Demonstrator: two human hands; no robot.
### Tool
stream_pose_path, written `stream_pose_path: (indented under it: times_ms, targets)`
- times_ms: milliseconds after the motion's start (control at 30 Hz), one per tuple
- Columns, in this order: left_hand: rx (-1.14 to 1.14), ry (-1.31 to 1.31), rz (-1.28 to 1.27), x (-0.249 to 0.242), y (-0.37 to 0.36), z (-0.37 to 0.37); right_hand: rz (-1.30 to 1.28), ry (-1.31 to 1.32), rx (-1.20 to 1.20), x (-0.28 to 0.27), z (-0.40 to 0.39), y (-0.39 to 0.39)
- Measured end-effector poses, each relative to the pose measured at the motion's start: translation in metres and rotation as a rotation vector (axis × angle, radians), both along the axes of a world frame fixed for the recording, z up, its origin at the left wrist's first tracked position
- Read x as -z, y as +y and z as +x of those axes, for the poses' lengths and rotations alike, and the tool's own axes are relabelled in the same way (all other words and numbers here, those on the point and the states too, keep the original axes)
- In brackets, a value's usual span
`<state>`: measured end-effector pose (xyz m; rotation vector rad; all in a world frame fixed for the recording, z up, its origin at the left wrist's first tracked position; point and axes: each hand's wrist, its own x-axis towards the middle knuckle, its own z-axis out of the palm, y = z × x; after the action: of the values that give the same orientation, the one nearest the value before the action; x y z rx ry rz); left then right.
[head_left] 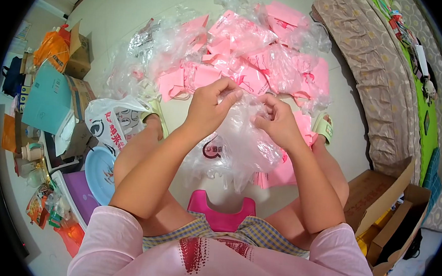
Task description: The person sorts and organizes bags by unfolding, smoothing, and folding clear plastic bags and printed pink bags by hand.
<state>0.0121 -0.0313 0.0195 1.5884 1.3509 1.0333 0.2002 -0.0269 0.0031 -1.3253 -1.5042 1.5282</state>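
Note:
A clear, crinkled plastic bag [236,139] with dark print hangs between my hands, above the floor. My left hand [215,105] pinches its top edge with thumb and fingers together. The fingers of my right hand [277,121] are closed on the same bag, a little to the right. Just beyond my hands lies a spread heap of pink bags [245,76] with red print, mixed with loose clear plastic wraps [155,53]. More pink bags [282,172] lie beneath the right side of the held bag.
A pink stool [221,216] is under me. On the left are a blue basin [101,173], a printed white bag [112,118] and cardboard boxes [78,53]. Right are a cloth-covered couch [381,87] and an open carton [403,225].

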Motion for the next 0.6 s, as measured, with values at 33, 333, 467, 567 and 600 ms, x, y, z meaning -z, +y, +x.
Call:
stream_pose_path:
  times_ms: [33, 333, 467, 567, 600]
  targets:
    - [-0.001, 0.001, 0.0, 0.002, 0.001, 0.0, -0.064, 0.029, -0.071, -0.004, 0.0, -0.001]
    - [-0.031, 0.069, -0.074, 0.0, 0.001, 0.001, 0.04, 0.134, 0.285, 0.004, 0.004, 0.013]
    - [0.007, 0.038, 0.096, 0.002, 0.001, 0.001, -0.034, 0.138, 0.211, -0.002, 0.007, 0.01]
    - [0.11, 0.093, 0.029, -0.003, 0.002, -0.002, -0.128, 0.247, 0.239, -0.013, 0.005, 0.008]
    - [0.197, 0.158, -0.056, -0.006, 0.002, -0.005, -0.207, 0.348, 0.235, -0.01, 0.008, 0.01]
